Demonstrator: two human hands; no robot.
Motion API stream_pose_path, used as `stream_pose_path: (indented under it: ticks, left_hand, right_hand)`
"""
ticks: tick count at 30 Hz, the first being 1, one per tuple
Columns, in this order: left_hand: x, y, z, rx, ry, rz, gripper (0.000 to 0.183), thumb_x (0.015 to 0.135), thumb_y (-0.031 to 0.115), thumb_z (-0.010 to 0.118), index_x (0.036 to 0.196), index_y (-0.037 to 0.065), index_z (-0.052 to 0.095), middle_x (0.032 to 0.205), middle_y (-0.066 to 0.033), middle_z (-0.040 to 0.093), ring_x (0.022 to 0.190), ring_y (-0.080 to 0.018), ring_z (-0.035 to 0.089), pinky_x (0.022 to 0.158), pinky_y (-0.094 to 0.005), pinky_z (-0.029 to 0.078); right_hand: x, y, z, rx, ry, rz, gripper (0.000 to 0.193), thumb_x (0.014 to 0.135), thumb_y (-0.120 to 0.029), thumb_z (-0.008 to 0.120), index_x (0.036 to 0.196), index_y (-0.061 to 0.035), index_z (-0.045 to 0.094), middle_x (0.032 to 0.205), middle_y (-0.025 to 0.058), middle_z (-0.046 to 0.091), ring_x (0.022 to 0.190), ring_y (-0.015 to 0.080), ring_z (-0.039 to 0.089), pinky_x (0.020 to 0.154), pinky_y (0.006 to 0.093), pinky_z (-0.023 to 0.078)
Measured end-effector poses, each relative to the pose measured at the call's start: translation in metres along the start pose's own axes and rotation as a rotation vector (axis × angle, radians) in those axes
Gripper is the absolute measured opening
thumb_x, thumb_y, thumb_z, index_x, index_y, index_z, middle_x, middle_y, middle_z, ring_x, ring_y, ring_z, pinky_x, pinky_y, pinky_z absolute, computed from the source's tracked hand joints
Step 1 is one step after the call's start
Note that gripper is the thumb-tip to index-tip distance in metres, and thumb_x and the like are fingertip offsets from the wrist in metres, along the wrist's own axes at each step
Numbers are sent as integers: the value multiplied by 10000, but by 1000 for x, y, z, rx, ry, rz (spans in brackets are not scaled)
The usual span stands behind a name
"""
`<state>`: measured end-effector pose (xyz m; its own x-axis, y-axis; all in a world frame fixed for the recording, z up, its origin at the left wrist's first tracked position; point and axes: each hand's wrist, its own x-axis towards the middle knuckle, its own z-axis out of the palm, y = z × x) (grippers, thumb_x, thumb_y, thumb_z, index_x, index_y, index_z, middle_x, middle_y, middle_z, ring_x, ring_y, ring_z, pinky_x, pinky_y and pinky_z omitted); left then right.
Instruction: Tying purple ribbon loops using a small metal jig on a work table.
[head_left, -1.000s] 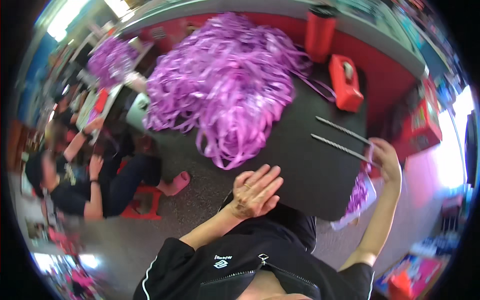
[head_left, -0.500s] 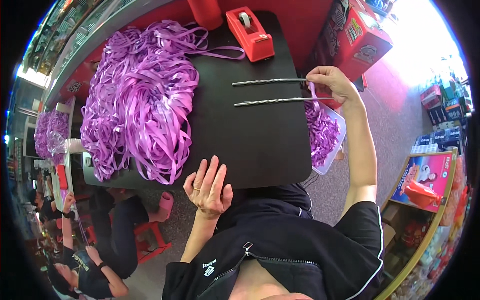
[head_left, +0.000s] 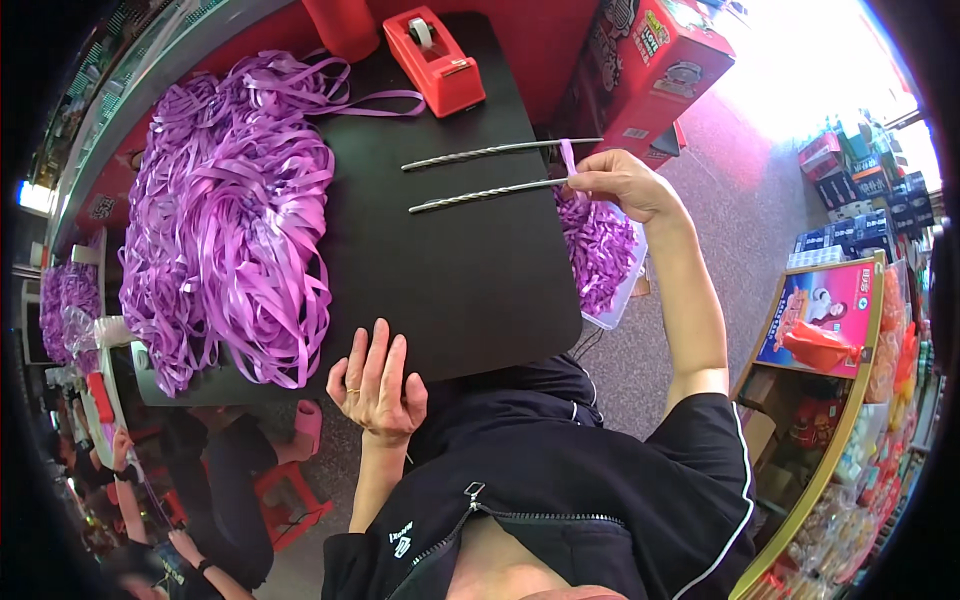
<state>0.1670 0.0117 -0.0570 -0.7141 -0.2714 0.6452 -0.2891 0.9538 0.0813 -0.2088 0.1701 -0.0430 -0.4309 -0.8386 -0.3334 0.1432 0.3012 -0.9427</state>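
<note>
Two thin twisted metal rods, the far rod (head_left: 480,155) and the near rod (head_left: 485,195), jut side by side over the black tabletop. A short purple ribbon (head_left: 567,155) spans the gap between them by the table's right edge. My right hand (head_left: 622,183) pinches this ribbon at the near rod; whether the fingertips also grip the rod is hidden. My left hand (head_left: 378,390) rests by the table's front edge, fingers stretched out, holding nothing. A large heap of long purple ribbons (head_left: 250,220) covers the table's left side.
A red tape dispenser (head_left: 435,65) stands at the back of the black table (head_left: 450,290). Beyond its right edge, a clear bin (head_left: 630,285) holds many short purple pieces. Another person (head_left: 215,500) sits at lower left by a red stool (head_left: 290,500). Shelves line the right.
My right hand has moved from the far rod's end to the near rod, and the ribbon now stretches between both rods. The whole view has shifted and tilted slightly.
</note>
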Motion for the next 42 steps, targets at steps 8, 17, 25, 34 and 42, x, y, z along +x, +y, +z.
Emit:
stream_pose_path:
  ticks: [8, 17, 25, 34, 42]
  left_hand:
    - [-2, -1, 0, -13, -9, -4, 360, 957, 311, 429, 1057, 72, 678, 1171, -93, 662, 1135, -239, 589, 912, -357, 362]
    - [0, -1, 1, -14, -20, 10, 380, 968, 292, 398, 1030, 36, 672, 1143, -134, 669, 1110, -276, 603, 918, -371, 367]
    - [-2, -2, 0, -14, -23, 12, 373, 966, 286, 399, 1052, 37, 663, 1158, -136, 662, 1112, -275, 602, 920, -371, 367]
    - [-2, -2, 2, -5, -3, -1, 359, 956, 308, 425, 1038, 75, 686, 1159, -94, 668, 1126, -231, 594, 883, -349, 372]
    - [-1, -2, 1, -14, -3, 1, 352, 953, 307, 432, 1041, 78, 684, 1150, -89, 672, 1120, -231, 598, 886, -344, 370]
  right_hand:
    - [-6, 1, -8, 81, 21, -3, 195, 797, -182, 712, 851, 6, 719, 779, 44, 689, 679, 55, 583, 618, 179, 435]
    - [5, -24, -27, -144, 524, -236, 354, 916, -353, 598, 1057, -36, 669, 953, 50, 686, 856, 123, 627, 716, 252, 459]
    - [17, -24, -13, 57, 125, -79, 193, 854, -112, 681, 1019, -14, 666, 876, 25, 683, 731, 88, 644, 684, 199, 537]
    - [6, -41, -8, 243, 95, -112, 299, 868, -140, 673, 1127, 1, 627, 945, 65, 693, 833, 95, 655, 725, 220, 535]
    - [14, -27, -6, 29, 104, -111, 256, 849, -118, 691, 1066, 1, 627, 904, 71, 689, 766, 111, 673, 699, 233, 552]
